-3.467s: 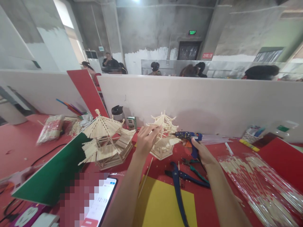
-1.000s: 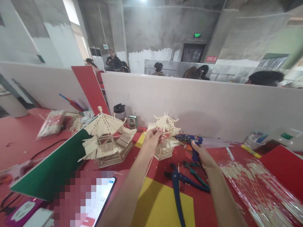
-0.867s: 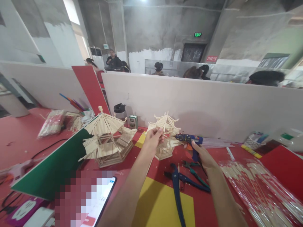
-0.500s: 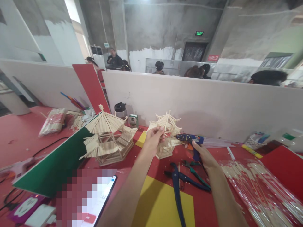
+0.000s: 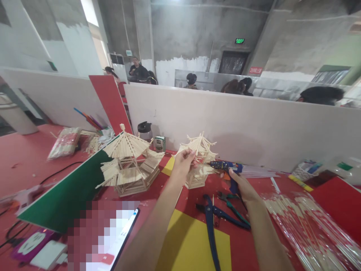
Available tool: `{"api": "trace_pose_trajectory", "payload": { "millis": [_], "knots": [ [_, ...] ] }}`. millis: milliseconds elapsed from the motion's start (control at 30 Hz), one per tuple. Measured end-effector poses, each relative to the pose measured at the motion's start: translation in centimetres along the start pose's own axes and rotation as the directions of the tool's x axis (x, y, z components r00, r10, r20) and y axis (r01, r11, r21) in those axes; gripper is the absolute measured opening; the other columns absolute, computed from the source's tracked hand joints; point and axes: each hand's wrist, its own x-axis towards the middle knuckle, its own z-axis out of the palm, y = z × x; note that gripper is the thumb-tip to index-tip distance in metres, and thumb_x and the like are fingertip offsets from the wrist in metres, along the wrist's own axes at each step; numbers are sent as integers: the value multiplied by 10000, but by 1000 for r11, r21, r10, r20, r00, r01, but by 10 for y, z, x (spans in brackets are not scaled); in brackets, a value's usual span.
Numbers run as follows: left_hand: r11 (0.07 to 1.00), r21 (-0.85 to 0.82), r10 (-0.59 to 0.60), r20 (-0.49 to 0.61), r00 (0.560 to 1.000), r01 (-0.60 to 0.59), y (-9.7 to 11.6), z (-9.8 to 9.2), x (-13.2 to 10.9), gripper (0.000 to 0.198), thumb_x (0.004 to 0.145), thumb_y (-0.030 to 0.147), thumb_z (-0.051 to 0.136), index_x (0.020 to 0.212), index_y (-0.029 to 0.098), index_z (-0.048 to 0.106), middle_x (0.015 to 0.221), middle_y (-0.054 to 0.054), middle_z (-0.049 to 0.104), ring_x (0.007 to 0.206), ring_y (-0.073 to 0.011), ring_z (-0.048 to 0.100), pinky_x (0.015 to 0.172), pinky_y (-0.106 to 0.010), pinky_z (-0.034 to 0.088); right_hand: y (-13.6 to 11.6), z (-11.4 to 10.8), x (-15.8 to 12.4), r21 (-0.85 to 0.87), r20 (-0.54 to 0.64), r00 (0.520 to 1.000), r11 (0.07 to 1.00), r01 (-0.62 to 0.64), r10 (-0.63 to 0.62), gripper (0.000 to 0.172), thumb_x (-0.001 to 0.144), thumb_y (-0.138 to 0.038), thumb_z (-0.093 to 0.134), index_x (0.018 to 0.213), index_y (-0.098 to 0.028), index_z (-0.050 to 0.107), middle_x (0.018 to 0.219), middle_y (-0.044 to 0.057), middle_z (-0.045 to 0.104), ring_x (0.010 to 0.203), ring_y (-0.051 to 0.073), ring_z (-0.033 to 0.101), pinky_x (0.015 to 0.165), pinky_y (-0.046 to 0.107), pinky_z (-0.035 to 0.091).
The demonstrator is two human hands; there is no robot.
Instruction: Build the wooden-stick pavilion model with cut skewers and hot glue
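Observation:
My right hand (image 5: 243, 186) is wrapped round the handle of a blue hot glue gun (image 5: 225, 165). Its nozzle points left at a small pavilion model made of wooden sticks (image 5: 196, 177). In front of that model's roof, my left hand (image 5: 184, 162) has thumb and fingers pinched together. What sits between those fingertips is too small to make out, and the hand covers part of the model. A larger stick pavilion (image 5: 128, 162) with a tiered roof stands to the left, apart from both hands.
Blue-handled cutters (image 5: 211, 229) and green-handled pliers (image 5: 235, 209) lie below the glue gun, partly over a yellow sheet (image 5: 194, 241). Bagged sticks (image 5: 307, 226) lie at right. A phone (image 5: 120, 237) and a leaning green board (image 5: 67, 192) are at left. A white partition (image 5: 254, 124) stands behind.
The view has shifted very slightly. Both hands and the glue gun stay in nearly the same place by the small pavilion.

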Motion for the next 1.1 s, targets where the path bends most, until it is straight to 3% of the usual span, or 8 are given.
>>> {"api": "trace_pose_trajectory", "payload": {
  "millis": [233,333,400,467,533,667,967,1100],
  "knots": [
    [994,92,47,41,998,-51,3,-5,3,392,680,449,758,813,185,500,669,55,566,469,-44,515,458,-162,456,3,-4,1,-14,18,1000,1000,-23,23,455,704,-585,745,916,-183,736,882,62,752,745,214,693,629,264,546],
    [957,266,84,135,987,-118,7,-16,4,350,755,489,679,790,193,495,646,49,554,455,-70,517,436,-184,432,4,-6,1,-7,27,1000,1000,-5,5,429,712,-573,747,879,-178,735,882,57,751,783,204,692,691,250,543],
    [872,421,173,211,962,-250,13,-25,3,308,830,474,601,752,191,507,590,52,511,442,-80,492,442,-195,410,5,-6,2,4,23,1000,1000,-13,13,417,715,-566,750,888,-187,736,880,49,752,804,202,695,746,254,544],
    [690,573,371,244,896,-442,21,-32,1,252,885,415,551,773,190,545,631,28,548,509,-99,526,515,-216,432,5,-5,1,19,15,999,999,-33,33,418,715,-561,753,932,-204,734,888,40,755,807,207,700,769,271,549],
    [429,682,568,307,764,-593,28,-36,0,165,912,338,533,864,193,597,804,-27,634,722,-144,605,688,-259,479,4,-3,1,36,15,999,999,-31,31,414,714,-553,758,958,-219,728,906,35,756,842,219,703,795,289,552],
    [27,658,606,588,536,-753,31,-37,5,164,926,220,523,1034,220,646,1060,-69,679,1041,-199,594,961,-353,425,1,1,-2,40,7,1000,999,2,-2,399,720,-549,755,947,-222,728,926,36,757,929,232,696,856,300,542],
    [-185,577,582,717,385,-795,22,-45,20,312,917,129,524,1195,232,624,1150,-64,683,1088,-189,602,973,-376,452,0,0,-2,12,12,1000,1000,1,-2,453,718,-573,748,971,-197,730,981,56,754,986,248,686,896,313,529],
    [-207,568,597,718,357,-796,19,-48,23,303,912,146,545,1191,228,633,1158,-64,683,1094,-194,601,969,-385,466,5,-4,2,3,-15,999,1000,-30,30,503,709,-574,753,1052,-208,711,1037,48,743,1004,253,677,877,328,538]
  ]
}}
